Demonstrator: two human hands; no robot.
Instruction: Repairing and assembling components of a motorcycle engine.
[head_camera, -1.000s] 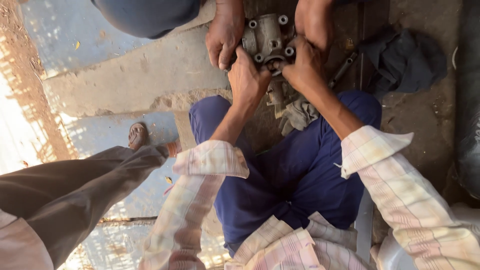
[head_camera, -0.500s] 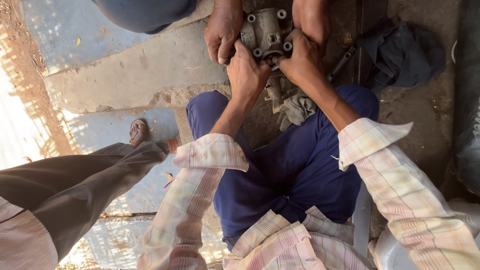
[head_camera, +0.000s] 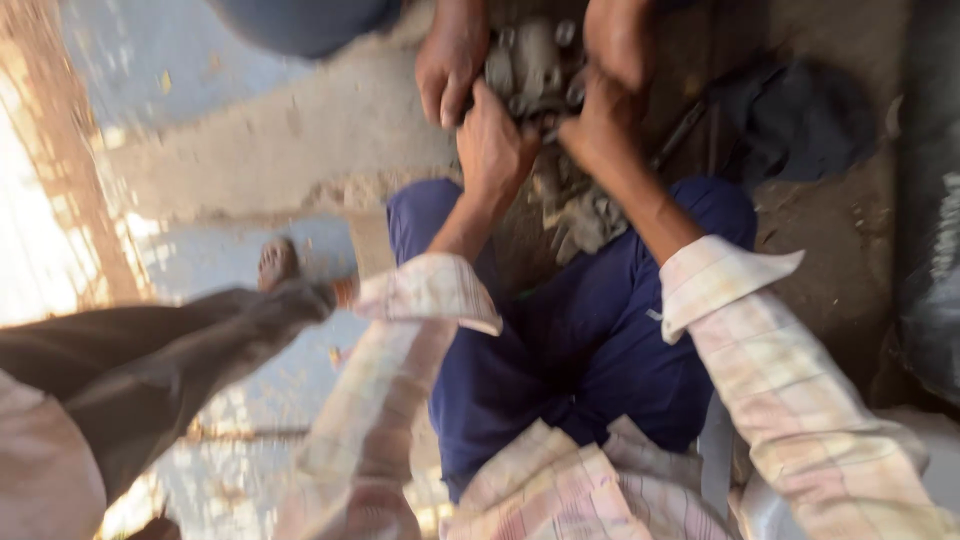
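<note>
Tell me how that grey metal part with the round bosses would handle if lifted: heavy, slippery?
The metal part looks like solid casting, so probably heavy and rigid. Four hands grip it, including the left hand and right hand, suggesting awkward weight. Its grimy surface may be slippery.

metal part (head_camera: 535, 65) blurred, cut off

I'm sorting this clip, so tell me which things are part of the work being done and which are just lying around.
In the work:
grey metal casting
left hand and right hand, both on it
other person's hands, gripping it from the far side

Lying about:
dark cloth on the ground
dirty rag below the casting
thin dark rod, blurred
</note>
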